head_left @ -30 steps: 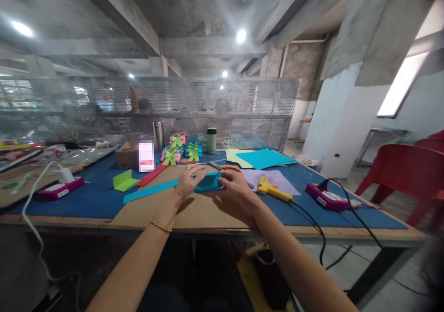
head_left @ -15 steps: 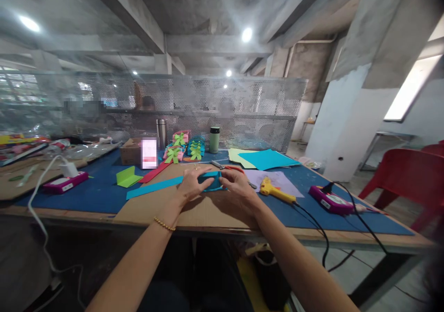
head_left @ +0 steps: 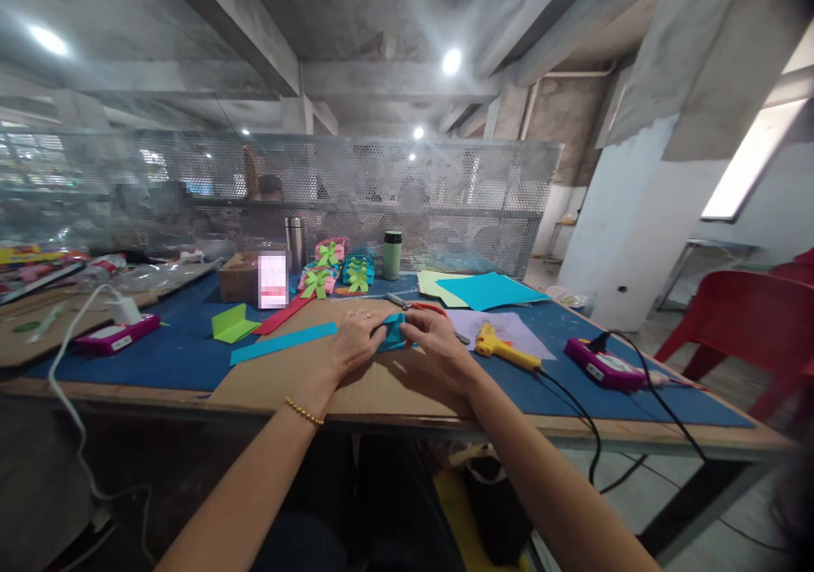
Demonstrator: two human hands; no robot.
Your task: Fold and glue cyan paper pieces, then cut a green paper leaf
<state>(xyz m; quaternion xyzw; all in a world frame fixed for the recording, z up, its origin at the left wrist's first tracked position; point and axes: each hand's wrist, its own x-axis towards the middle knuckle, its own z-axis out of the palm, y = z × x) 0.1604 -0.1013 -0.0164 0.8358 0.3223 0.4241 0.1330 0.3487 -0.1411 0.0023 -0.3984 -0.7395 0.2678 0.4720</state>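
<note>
A small folded blue paper piece (head_left: 395,333) is held between my two hands above the brown cardboard (head_left: 273,390). My left hand (head_left: 356,341) grips its left side, with the fingers bent over it and covering part of it. My right hand (head_left: 436,339) pinches its right side with thumb and fingers. A flat blue paper strip (head_left: 283,344) lies left of my left hand. Red-handled pliers (head_left: 429,308) lie just behind my right hand, partly hidden. The yellow glue gun (head_left: 505,348) rests to the right on purple paper (head_left: 531,335).
Behind are small decorated baskets (head_left: 358,273), a green bottle (head_left: 393,256), a steel flask (head_left: 294,243), a cardboard box (head_left: 238,278) and blue sheets (head_left: 493,291). Purple power strips (head_left: 604,364) with cables sit at both sides. Green folded paper (head_left: 233,324) lies left.
My left hand has closed further over the blue piece, hiding more of its left side. The view has shifted very slightly.
</note>
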